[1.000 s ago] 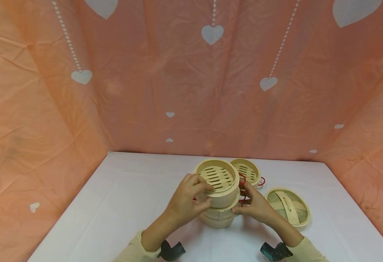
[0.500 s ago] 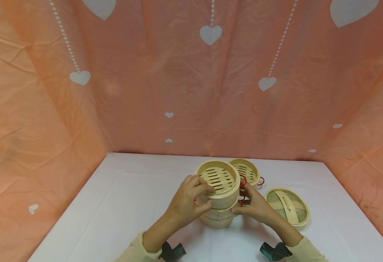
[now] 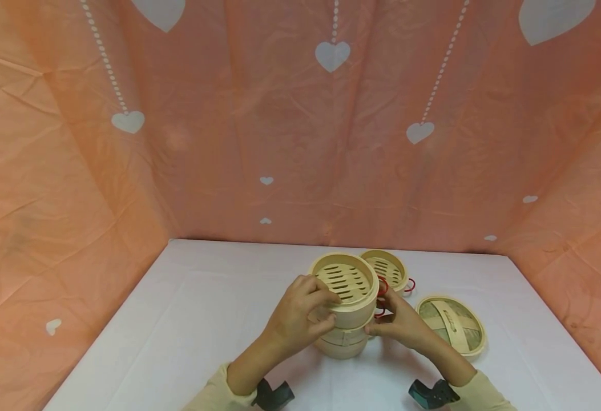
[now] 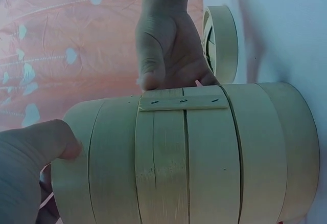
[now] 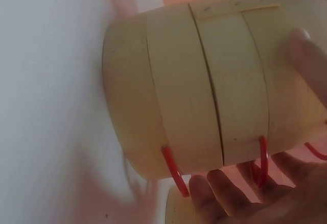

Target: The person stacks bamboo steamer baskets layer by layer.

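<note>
A stack of small round bamboo steamer baskets (image 3: 345, 317) stands upright on the white table, its top basket (image 3: 344, 281) showing a slatted floor. My left hand (image 3: 300, 311) grips the top basket's near left side, fingers over the rim and thumb on the outer wall. On the stack's right side, my right hand (image 3: 395, 319) holds the wall lower down, thumb in front and fingers behind. In the left wrist view the stacked tiers (image 4: 212, 152) lie one against another with thin seams between them. Red loop handles (image 5: 174, 170) stick out near my right fingers in the right wrist view.
Another slatted steamer basket (image 3: 399, 274) with a red loop stands behind the stack to the right. A round woven steamer lid (image 3: 477, 325) lies right of my right hand. Orange cloth with pale hearts (image 3: 290, 131) walls in the table's (image 3: 218, 285) back and sides.
The top basket has shifted slightly right and down, so it sits more squarely over the tier below. My left hand has moved a little with it; my right hand has stayed nearly still.
</note>
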The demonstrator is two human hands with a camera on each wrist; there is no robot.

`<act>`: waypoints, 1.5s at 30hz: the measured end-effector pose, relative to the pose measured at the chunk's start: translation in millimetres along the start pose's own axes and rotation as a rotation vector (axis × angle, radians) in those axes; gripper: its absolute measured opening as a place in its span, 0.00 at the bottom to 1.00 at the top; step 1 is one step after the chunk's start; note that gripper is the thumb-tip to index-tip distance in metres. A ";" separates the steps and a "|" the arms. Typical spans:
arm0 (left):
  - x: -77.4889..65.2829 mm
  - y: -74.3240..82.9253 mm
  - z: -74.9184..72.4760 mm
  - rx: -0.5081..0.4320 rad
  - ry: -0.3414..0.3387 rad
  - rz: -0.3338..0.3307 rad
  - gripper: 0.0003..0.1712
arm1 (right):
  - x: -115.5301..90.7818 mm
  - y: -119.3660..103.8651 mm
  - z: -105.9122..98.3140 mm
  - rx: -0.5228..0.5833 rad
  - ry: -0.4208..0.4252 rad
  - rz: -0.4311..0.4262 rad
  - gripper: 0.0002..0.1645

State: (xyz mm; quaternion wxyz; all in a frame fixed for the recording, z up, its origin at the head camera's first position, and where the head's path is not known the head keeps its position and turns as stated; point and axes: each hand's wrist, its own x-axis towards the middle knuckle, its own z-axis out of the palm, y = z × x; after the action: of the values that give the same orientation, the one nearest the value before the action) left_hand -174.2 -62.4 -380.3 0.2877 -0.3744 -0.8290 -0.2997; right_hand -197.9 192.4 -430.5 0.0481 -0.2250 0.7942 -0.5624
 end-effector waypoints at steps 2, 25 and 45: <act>-0.1 0.2 0.2 -0.001 0.001 0.000 0.14 | -0.1 -0.1 -0.1 0.006 -0.004 0.000 0.57; -0.8 -1.3 -0.8 0.058 -0.002 0.087 0.13 | -2.9 -2.1 -2.8 -0.057 -0.003 -0.001 0.55; -6.9 -15.5 -5.1 -0.266 0.028 -0.317 0.48 | -6.5 -11.3 -44.4 -0.814 0.168 -0.154 0.26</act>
State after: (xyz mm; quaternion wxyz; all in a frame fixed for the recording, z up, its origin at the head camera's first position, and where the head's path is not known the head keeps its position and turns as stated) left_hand -181.4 -77.5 -386.2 0.1966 -0.2696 -0.8266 -0.4532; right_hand -203.2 230.8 -405.2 -0.1516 -0.2375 0.9336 -0.2212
